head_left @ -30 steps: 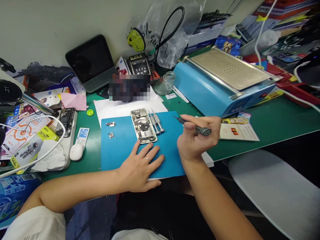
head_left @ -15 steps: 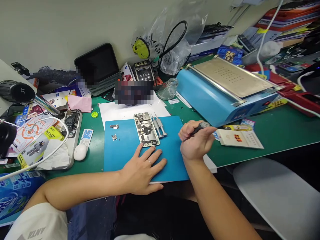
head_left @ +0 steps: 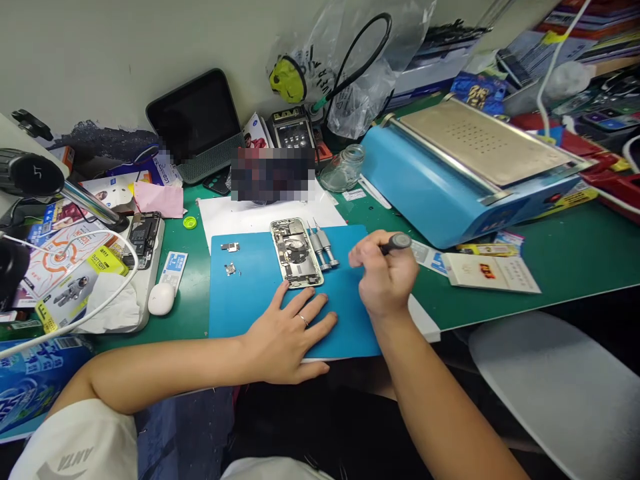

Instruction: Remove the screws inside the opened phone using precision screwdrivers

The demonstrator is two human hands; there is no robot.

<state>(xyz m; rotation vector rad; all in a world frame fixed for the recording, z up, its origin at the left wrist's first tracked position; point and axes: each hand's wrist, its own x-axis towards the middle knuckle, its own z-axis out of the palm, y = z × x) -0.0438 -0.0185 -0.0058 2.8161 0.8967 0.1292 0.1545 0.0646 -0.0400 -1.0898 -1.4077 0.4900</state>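
Observation:
My left hand (head_left: 290, 333) lies spread and flat at the front of the blue mat (head_left: 240, 313), a ring on one finger. Its index fingertip is at the lower edge of an opened phone (head_left: 296, 253), whose inner parts are exposed. Two grey screwdrivers (head_left: 325, 247) lie side by side along the phone's right edge. Over the mat's right side, my right hand (head_left: 387, 277) is closed round a dark, round-ended tool handle (head_left: 399, 243); the tool's tip is hidden. Small metal parts (head_left: 230, 247) rest on the mat left of the phone, with another small piece (head_left: 230, 269) below them.
A blue machine with a metal plate (head_left: 480, 140) stands at the back right. Beside it are a glass jar (head_left: 344, 170) and a white box (head_left: 493, 273). On the left are a white earbud case (head_left: 161, 299), another opened phone (head_left: 144, 239) and a white cable (head_left: 100, 313).
My right hand has turned and shifted slightly, still gripping the dark tool. My left hand keeps its place by the phone. The whole view has moved a little.

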